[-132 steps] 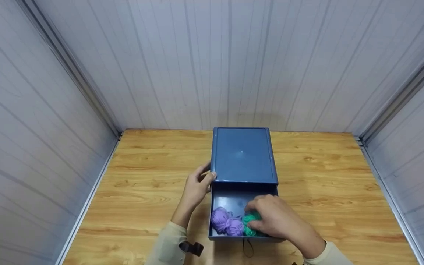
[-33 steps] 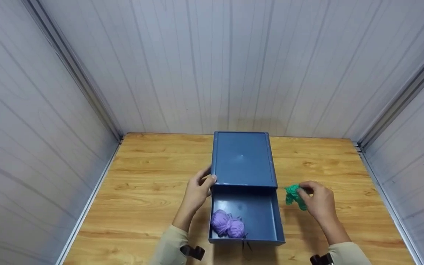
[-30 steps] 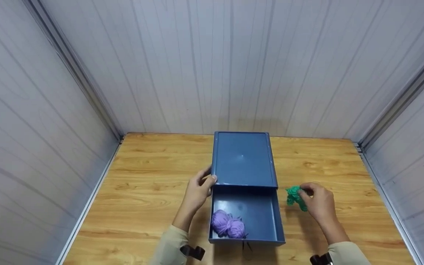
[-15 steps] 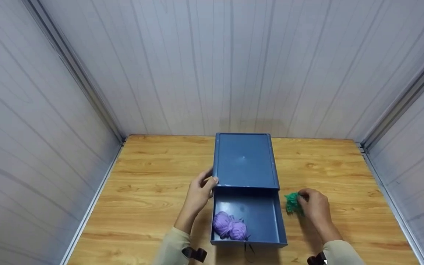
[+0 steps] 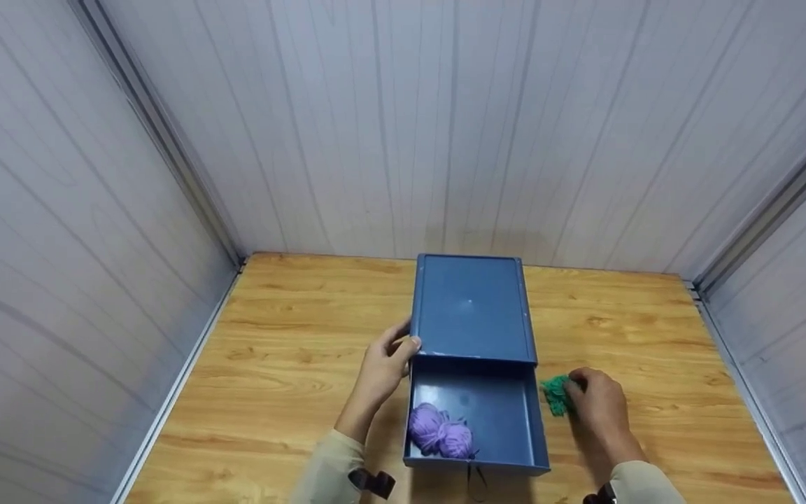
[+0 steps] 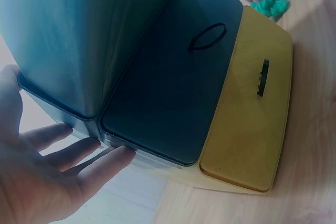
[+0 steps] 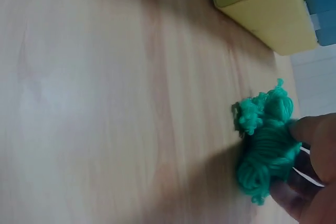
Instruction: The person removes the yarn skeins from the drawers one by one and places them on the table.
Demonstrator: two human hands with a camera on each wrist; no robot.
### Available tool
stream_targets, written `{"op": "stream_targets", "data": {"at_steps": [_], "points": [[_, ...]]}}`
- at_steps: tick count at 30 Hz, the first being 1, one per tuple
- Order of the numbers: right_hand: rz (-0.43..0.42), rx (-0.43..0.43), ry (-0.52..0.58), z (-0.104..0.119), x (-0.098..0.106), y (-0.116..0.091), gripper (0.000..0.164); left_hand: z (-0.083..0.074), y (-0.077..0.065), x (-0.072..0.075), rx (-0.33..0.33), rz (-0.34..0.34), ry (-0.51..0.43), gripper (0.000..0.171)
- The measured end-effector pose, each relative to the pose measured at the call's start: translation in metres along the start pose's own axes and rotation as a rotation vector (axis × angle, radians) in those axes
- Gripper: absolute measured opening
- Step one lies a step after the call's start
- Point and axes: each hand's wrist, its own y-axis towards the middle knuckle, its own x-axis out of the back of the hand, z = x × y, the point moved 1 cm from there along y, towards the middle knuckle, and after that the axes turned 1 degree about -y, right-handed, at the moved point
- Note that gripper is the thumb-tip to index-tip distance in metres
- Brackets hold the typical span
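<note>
In the head view a blue drawer unit (image 5: 473, 304) stands on the wooden table, its top drawer (image 5: 504, 420) pulled out. A purple yarn skein (image 5: 441, 431) lies in that drawer's front left corner. My left hand (image 5: 383, 364) touches the unit's front left corner, thumb on the top edge and fingers along the side; the left wrist view shows these fingers (image 6: 105, 169) fairly straight. To the right of the drawer, my right hand (image 5: 600, 406) pinches a green yarn skein (image 7: 270, 145) low at the tabletop, between thumb and fingertips.
Below the open drawer, the left wrist view shows a closed blue drawer (image 6: 168, 87) with a black loop and a yellow drawer (image 6: 247, 108) with a black pull. Pale panel walls (image 5: 389, 140) enclose the table (image 5: 291, 329) at the back and sides.
The right hand has taken the green skein out of the drawer, carried it right and lowered it to the tabletop. The left hand stays at the unit's corner; the purple skein stays put.
</note>
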Motion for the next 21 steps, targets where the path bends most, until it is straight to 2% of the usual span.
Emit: {"op": "stream_targets", "data": {"at_steps": [4, 9, 21], "points": [[0.024, -0.006, 0.003, -0.004, 0.001, 0.003, 0.027, 0.000, 0.001, -0.001, 0.000, 0.005, -0.002, 0.054], [0.012, 0.021, 0.020, -0.004, 0.002, 0.006, 0.030, -0.002, 0.003, 0.000, -0.005, -0.002, 0.001, 0.055], [-0.065, 0.060, 0.038, 0.009, 0.007, 0.007, 0.028, 0.002, 0.003, 0.005, 0.000, -0.021, -0.016, 0.056]]}}
